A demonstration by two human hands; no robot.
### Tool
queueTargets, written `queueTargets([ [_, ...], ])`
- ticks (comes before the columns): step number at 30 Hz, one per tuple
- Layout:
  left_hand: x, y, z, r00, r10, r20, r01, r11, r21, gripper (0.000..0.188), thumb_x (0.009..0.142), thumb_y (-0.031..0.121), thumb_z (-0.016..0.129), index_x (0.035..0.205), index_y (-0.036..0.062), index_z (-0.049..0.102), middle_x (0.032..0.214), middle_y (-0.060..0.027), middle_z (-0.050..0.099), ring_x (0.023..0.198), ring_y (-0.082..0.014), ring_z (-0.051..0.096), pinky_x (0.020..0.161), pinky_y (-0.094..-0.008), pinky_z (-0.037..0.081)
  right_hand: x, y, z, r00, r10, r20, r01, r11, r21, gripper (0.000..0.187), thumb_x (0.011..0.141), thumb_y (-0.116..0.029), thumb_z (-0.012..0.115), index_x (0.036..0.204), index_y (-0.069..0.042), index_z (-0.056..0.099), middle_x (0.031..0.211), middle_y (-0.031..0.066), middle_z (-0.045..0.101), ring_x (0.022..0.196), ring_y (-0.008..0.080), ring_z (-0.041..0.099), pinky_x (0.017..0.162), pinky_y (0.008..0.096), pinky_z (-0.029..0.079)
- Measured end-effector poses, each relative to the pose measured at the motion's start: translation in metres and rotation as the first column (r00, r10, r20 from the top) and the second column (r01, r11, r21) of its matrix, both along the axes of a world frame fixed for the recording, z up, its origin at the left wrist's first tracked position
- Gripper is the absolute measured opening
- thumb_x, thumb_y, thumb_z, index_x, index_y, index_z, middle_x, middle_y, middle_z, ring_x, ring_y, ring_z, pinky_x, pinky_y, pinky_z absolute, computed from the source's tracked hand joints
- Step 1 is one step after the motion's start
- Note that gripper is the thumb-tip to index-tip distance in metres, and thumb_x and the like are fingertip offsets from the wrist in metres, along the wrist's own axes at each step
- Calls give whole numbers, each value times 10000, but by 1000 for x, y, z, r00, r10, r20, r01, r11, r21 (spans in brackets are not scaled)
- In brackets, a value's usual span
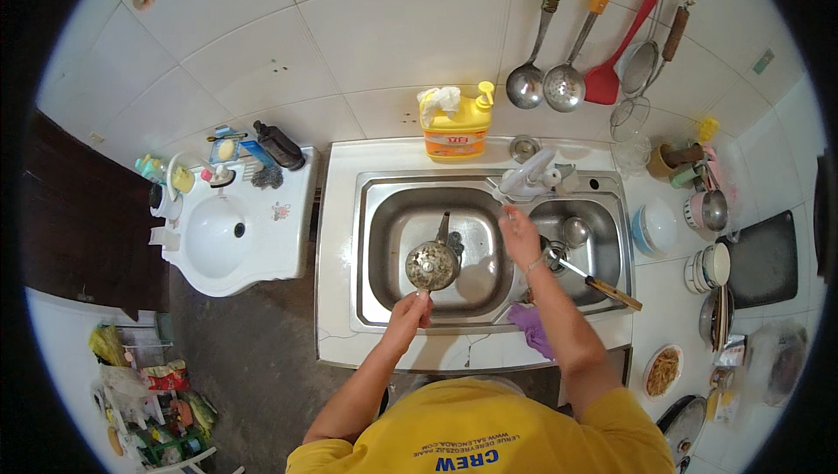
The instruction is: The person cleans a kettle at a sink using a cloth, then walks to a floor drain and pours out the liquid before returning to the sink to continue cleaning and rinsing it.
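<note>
A round metal pan (431, 265), mottled with dark stains, is held over the large left basin (384, 230). Its dark handle-like part points away from me. My left hand (408, 315) closes on the pan's near edge, with the fingertips partly hidden. To the right, my right hand (521, 236) is raised over the divider between the two basins, fingers stretched out and nothing seen in them. Just beyond these fingers is the whitish, plastic-looking covered faucet (529, 179).
A ladle with a wooden handle (602, 286) lies across the small right basin (607, 221). A purple cloth (532, 330) sits on the front edge. Behind the sink stands a yellow pump jug (457, 129). Bowls (709, 269) and a plate of food (663, 372) occupy the right counter.
</note>
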State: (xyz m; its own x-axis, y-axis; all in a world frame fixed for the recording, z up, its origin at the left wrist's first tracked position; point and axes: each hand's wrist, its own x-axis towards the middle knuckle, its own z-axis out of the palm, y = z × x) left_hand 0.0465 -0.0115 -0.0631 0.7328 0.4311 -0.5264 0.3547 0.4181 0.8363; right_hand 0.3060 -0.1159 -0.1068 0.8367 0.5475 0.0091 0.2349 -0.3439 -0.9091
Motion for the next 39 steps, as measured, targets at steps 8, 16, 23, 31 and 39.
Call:
queueTargets([
  [8,7,-5,-13,976,111,188,-124,991,58,402,886,416,391,898,33,513,723,-13,487,638,-105,462,607,-249,390,91,58,-1,972,189,137,-61,771,-634,456,795,-335,519,1125,-24,462,1007,217,561,910,348,553,776,401,442],
  [16,1,-7,-19,970,198,142,-197,980,-21,438,846,446,438,892,18,515,743,-14,487,641,-115,458,614,-263,394,112,59,-31,946,240,219,-16,708,-706,471,799,-407,495,1075,-25,475,1015,209,556,948,352,537,797,415,431],
  [23,-13,-3,-20,941,327,85,-321,944,-78,286,865,326,434,867,50,509,688,19,466,604,-81,444,598,-256,409,118,60,-39,963,217,158,-45,711,-701,451,796,-375,494,1082,-28,469,1039,214,545,963,346,530,811,410,426],
  [31,-13,9,-13,910,396,123,-388,918,-86,249,860,272,430,873,38,516,700,-7,488,594,-94,463,569,-232,401,114,65,-37,952,249,178,-52,705,-708,374,805,-314,462,1066,-47,475,1021,212,551,950,352,534,805,415,429],
  [39,-25,29,-20,919,390,56,-392,919,49,199,872,199,429,837,40,541,693,-25,529,584,-112,481,548,-251,411,109,58,-24,942,294,160,-108,719,-687,415,831,-301,390,1196,-105,415,1078,197,534,969,337,535,823,408,423],
])
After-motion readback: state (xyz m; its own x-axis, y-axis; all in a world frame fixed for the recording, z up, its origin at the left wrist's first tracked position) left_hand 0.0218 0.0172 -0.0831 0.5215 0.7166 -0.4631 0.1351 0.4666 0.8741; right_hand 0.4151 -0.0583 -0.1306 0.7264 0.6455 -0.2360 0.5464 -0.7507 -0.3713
